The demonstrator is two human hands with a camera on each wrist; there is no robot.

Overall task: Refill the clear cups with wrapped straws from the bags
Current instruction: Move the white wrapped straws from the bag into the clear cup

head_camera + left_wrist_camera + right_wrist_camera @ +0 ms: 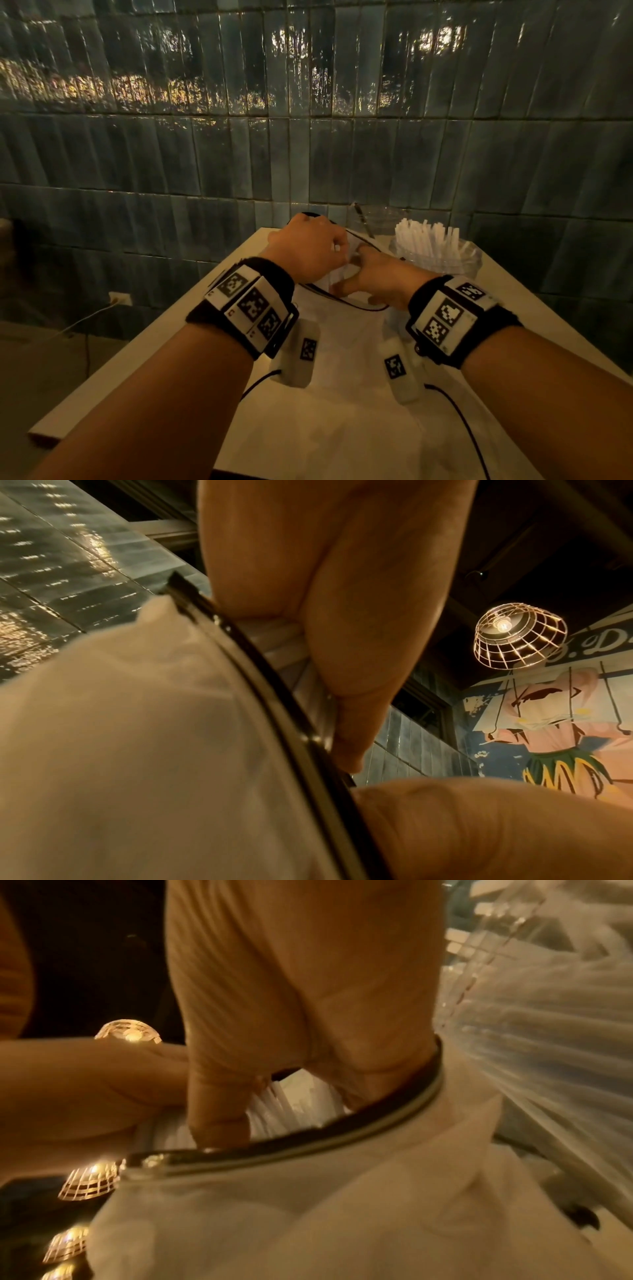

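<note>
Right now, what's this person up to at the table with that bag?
A person is working at the mouth of a white bag with a dark zip edge, lying on the table. The left hand holds the opening while the right hand reaches in, fingers among the wrapped straws. Just beyond, one clear cup already stands full of straws; the one behind it looks nearly empty.
</note>
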